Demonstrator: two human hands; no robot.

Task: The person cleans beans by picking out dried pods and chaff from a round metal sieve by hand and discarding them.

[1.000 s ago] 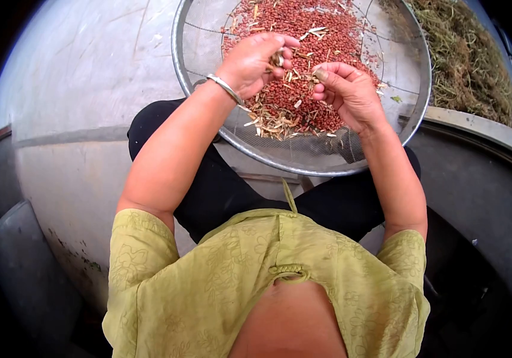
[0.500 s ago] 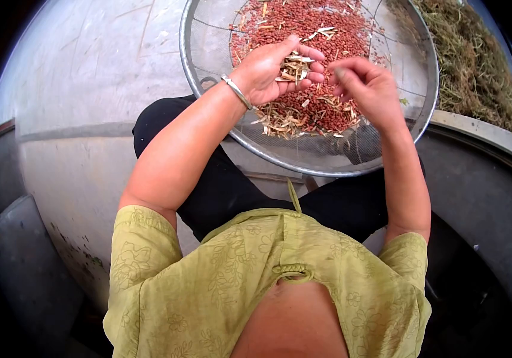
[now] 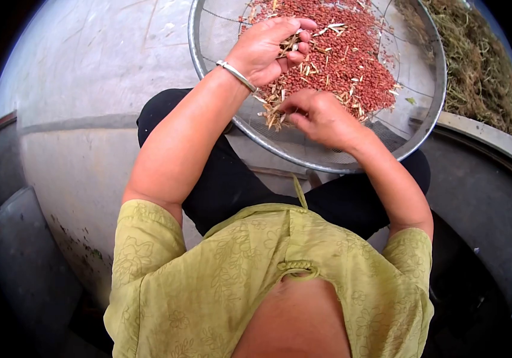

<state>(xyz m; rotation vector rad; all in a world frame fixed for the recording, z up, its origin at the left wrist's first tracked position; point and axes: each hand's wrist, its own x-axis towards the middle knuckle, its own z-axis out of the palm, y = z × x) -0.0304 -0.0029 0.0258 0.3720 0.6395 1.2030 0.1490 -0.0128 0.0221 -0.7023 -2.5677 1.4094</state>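
A round metal sieve [image 3: 294,157] with a wire-mesh bottom holds small red beans [image 3: 342,70] mixed with pale dry husks [image 3: 272,119]. Above the left part of the pile, my left hand [image 3: 268,51], with a bangle on the wrist, curls around a small bunch of dry husk pieces [image 3: 290,45]. My right hand [image 3: 323,118] is low over the near left edge of the pile. Its thumb and fingers are bent together at the loose husks there, and the fingertips are partly hidden.
The sieve rests over my knees in dark trousers [image 3: 223,176]. A heap of dried plant stalks [image 3: 477,65] lies at the upper right behind a pale ledge [image 3: 489,132]. Grey concrete floor [image 3: 94,65] spreads to the left.
My right hand has moved left and nearer to me, down to the husks at the pile's near edge. My left hand has shifted up and left, its fingers more curled over the husks.
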